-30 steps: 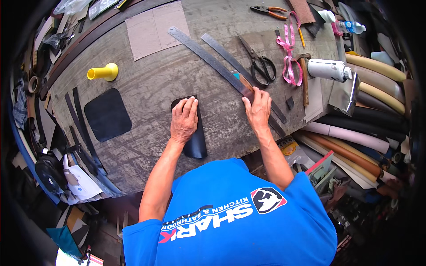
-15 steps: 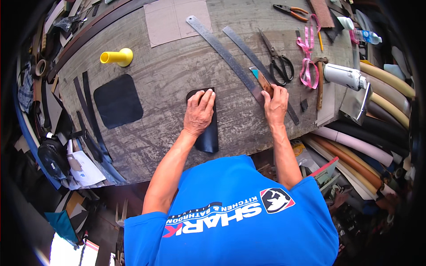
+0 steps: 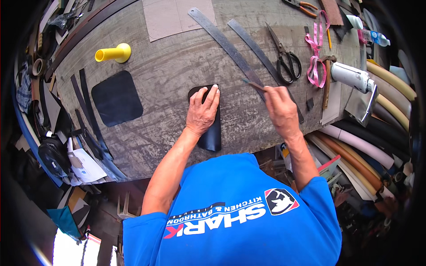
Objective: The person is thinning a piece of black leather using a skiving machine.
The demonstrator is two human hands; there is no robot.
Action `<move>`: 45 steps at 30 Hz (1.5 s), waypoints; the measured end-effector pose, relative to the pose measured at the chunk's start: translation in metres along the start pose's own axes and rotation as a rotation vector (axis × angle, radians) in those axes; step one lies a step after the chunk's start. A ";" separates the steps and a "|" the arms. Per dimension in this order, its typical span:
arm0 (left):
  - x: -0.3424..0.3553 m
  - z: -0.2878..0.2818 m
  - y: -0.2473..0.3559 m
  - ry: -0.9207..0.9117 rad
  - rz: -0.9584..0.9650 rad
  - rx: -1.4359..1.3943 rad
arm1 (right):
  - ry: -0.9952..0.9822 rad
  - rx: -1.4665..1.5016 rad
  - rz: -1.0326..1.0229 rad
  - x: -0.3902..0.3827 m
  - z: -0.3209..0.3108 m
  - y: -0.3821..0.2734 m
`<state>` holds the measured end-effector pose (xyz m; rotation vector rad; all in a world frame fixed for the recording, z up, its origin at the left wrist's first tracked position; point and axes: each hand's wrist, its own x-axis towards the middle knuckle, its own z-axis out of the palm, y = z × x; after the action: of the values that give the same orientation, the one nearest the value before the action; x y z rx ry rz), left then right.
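A narrow black leather piece (image 3: 210, 134) with a rounded far end lies on the worn workbench (image 3: 168, 62). My left hand (image 3: 203, 111) rests on it with fingers stretched forward, pressing it down; the palm covers its middle. My right hand (image 3: 282, 111) is closed on a flat knife (image 3: 256, 85) with a brown handle, its slim tip pointing left. The knife is raised over a long steel ruler (image 3: 217, 41), apart from the leather. A larger black leather piece (image 3: 117, 98) with rounded corners lies to the left.
Beyond my right hand are a second ruler (image 3: 252, 46), black scissors (image 3: 287, 60), pink ribbon (image 3: 315, 55) and a hammer (image 3: 327, 84). A yellow funnel-shaped thing (image 3: 113, 53) stands at far left. Dark strips (image 3: 91, 111) lie along the left. Material rolls (image 3: 359, 144) fill the right side.
My right hand has lifted the knife off the bench beside the rulers and turned it edge-on. My left hand stays on the leather. The view has shifted slightly.
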<state>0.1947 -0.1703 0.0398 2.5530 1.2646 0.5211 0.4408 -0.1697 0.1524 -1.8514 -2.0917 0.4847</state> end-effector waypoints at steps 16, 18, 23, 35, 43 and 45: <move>0.004 0.000 0.003 -0.031 0.014 0.062 | 0.064 0.461 0.015 0.016 0.064 -0.009; 0.004 0.001 0.002 -0.036 0.013 0.067 | 0.056 0.386 -0.095 0.018 0.066 -0.019; 0.004 0.002 0.003 -0.042 0.005 0.071 | 0.060 0.408 -0.121 0.004 0.095 -0.016; 0.003 0.001 0.002 -0.054 0.003 0.074 | 0.001 0.466 -0.093 0.010 0.093 -0.013; 0.004 0.001 0.000 -0.059 -0.001 0.059 | -0.015 0.404 -0.145 0.015 0.095 -0.011; 0.004 -0.001 0.003 -0.056 -0.007 0.053 | 0.059 0.335 -0.200 0.014 0.100 -0.013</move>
<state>0.1986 -0.1683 0.0425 2.5859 1.2846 0.4171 0.3833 -0.1626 0.0686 -1.4367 -1.9868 0.6733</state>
